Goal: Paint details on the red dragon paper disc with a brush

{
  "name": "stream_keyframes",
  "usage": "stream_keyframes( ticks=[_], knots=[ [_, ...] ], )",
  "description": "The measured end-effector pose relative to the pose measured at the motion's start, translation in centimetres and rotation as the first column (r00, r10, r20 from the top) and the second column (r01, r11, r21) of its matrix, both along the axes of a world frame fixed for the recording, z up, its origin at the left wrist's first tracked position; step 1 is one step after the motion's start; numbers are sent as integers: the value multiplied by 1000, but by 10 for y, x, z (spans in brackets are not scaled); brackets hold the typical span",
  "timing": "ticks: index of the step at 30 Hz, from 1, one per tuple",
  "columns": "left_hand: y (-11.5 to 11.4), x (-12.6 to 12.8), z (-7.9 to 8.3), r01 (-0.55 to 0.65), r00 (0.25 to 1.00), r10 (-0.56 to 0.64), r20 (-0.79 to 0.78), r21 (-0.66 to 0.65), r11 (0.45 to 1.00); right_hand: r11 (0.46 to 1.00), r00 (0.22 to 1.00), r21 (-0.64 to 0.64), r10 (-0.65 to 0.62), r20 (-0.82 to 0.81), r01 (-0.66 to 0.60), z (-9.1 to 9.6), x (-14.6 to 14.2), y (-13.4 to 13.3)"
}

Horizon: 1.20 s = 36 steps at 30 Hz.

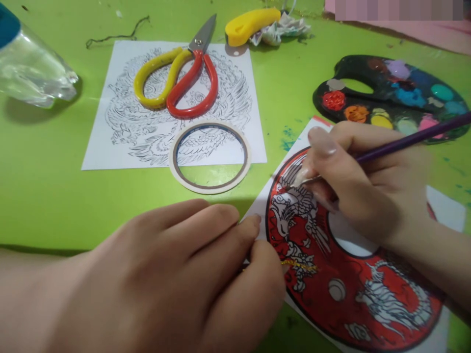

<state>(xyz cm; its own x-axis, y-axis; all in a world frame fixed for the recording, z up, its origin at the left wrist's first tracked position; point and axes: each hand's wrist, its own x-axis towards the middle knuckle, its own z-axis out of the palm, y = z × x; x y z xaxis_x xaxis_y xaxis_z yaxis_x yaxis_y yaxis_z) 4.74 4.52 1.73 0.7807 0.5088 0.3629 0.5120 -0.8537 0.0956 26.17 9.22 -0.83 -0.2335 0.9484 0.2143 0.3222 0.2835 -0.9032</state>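
My right hand point(362, 184) is closed round a purple paintbrush point(412, 139), its tip touching the upper left of a round red dragon-and-phoenix drawing point(353, 294) on white paper. My left hand point(176, 274) lies on the left edge of that paper, fingers together and curled, pressing it down. A short yellow painted line point(298, 264) shows by the left fingertips.
A black palette point(393, 93) with several paint blobs lies at the right. Red and yellow scissors point(184, 78) and a tape ring point(209, 157) rest on a line drawing sheet point(110, 147). A clear bottle point(33, 73) lies at the left, a yellow cutter point(250, 24) at the back.
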Motion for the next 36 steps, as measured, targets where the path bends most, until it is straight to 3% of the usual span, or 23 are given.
stream_keyframes(
  ticks=[8,18,22,27,32,36],
  knots=[
    [-3,-1,5,-19,998,14,-57,-95,995,997,998,43,58,18,-59,-1,3,2],
    [-6,-1,1,-52,993,71,94,-187,981,998,962,34,-50,-269,61,-5,0,0],
    [-1,-3,-2,37,998,-28,58,-162,986,995,916,-58,-98,-388,82,-5,-2,1],
    [10,-2,2,105,993,-109,-38,-99,990,997,909,22,-63,-412,79,-8,3,8],
    [12,0,6,154,987,-154,-48,6,988,969,903,60,-200,-380,240,-13,7,14],
    [7,0,2,88,996,-87,-23,15,996,921,875,37,-355,-328,388,-16,3,15]
  ],
)
